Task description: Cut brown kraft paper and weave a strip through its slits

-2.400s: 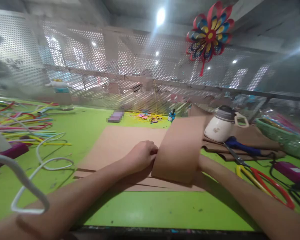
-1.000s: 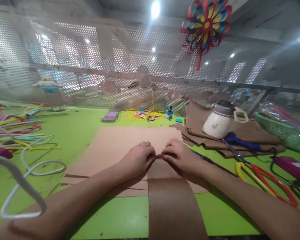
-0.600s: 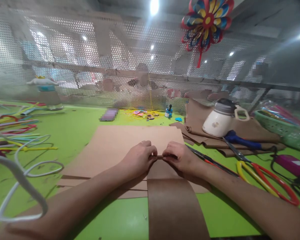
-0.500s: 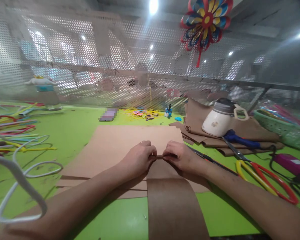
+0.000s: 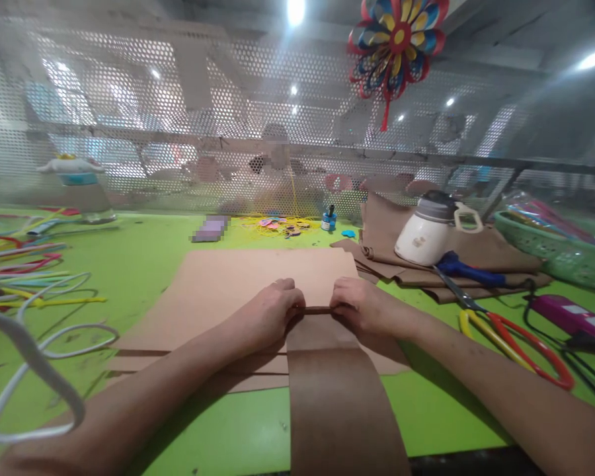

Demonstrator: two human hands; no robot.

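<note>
A long brown strip [image 5: 342, 403], leather-like or paper-like, runs from the front edge of the table up to my hands. Its far end is rolled or folded into a narrow dark edge. My left hand [image 5: 276, 311] pinches that edge at its left end. At the right end, the fingers of my right hand [image 5: 359, 305] are closed on the same edge. A short stretch of the fold shows between the two hands. Beneath lie several tan sheets [image 5: 218, 297], stacked unevenly. My fingertips are partly hidden by the hands.
Scissors [image 5: 500, 337], a blue-handled tool [image 5: 476, 271] and a purple device [image 5: 572, 316] lie at right. Behind them a white jug [image 5: 421, 235] stands on folded brown material [image 5: 510, 258], near a green basket [image 5: 560, 254]. Coloured cords [image 5: 34, 284] spread at left; a blue bottle [image 5: 328, 219] stands behind.
My hands have moved a little farther apart along the folded edge, so more of it shows between them. The whole view has shifted slightly, with things appearing farther left.
</note>
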